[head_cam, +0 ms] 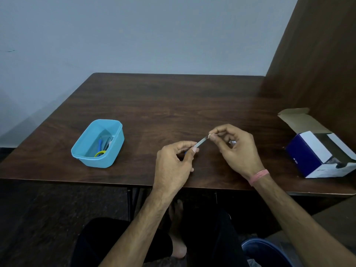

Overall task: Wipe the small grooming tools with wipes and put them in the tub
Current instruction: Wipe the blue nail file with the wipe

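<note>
My left hand pinches the handle end of a thin metal grooming tool, a flat silver blade with a bit of blue at the grip. My right hand pinches a small white wipe around the blade's far tip; more white shows in its palm. Both hands hover over the middle of the dark wooden table. A light blue plastic tub stands to the left, apart from the hands. Inside it lie several small tools, among them a blue-handled one and one with a yellow loop.
An open blue-and-white cardboard box sits at the table's right edge, its flap raised. A brown wooden panel rises along the right side. The table's near edge runs just below my wrists; my knees and a bare foot are underneath.
</note>
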